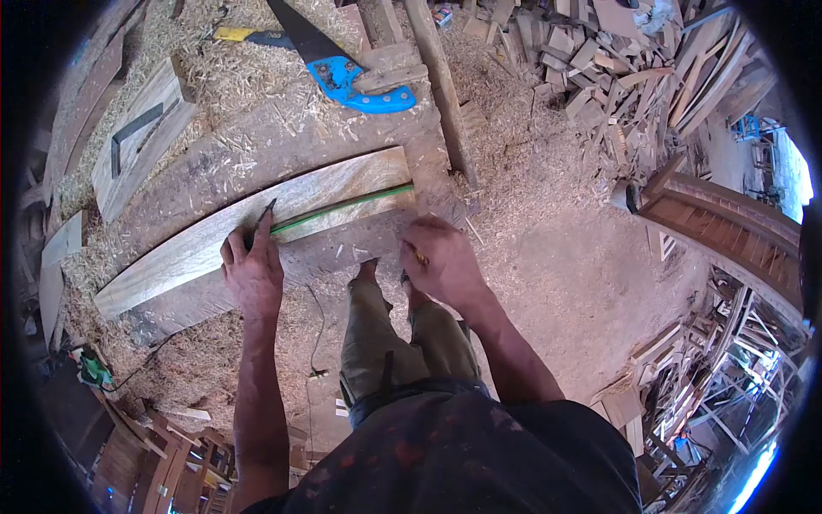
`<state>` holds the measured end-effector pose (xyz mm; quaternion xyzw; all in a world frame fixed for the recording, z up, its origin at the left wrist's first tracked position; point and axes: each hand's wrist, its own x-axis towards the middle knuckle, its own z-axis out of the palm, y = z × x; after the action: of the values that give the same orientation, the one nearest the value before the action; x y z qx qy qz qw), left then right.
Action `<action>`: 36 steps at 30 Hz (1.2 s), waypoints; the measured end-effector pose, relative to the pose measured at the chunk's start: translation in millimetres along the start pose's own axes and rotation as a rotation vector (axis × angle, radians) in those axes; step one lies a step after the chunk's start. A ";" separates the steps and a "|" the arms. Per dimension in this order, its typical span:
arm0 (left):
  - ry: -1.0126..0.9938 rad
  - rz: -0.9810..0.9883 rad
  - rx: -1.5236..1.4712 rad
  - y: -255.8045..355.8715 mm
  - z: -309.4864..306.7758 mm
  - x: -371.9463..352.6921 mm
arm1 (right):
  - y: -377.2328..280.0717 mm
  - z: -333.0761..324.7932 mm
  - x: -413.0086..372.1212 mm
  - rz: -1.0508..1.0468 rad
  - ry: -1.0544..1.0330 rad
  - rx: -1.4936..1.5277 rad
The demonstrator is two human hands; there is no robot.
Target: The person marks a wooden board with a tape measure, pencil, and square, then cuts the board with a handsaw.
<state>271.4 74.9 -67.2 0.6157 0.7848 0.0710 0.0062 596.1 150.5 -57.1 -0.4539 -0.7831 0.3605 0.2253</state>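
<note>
A long pale wooden board [334, 184] with a curved far edge lies on the workbench [351, 236]. Along its right part runs a narrow green strip [342, 208], like a tape measure blade, from the board's right end to my left fingers. My left hand [254, 272] rests at the board's near edge, closed around a dark, pointed, pencil-like tool [270, 208] whose tip lies over the wood. Just off the near right corner, my right hand [441, 264] is closed, with a small yellow thing [419, 255] showing between its fingers; most of it is hidden.
Beyond the board, a blue-handled handsaw [347, 81] and a yellow-and-dark tool [253, 36] lie among shavings. A slotted wood block [141, 141] stands at left. Offcuts [591, 64] are heaped at the far right, near a slatted wooden piece [719, 218]. A cord [321, 321] trails on the floor.
</note>
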 end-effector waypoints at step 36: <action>0.043 -0.562 0.157 -368.8 -56.1 278.6 | -10.0 30.5 -101.5 0.584 -0.046 0.058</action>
<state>-157.6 253.0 -33.9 0.3712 0.9276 0.0186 -0.0384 619.2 47.6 -71.5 -0.6451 -0.6136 0.4426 0.1072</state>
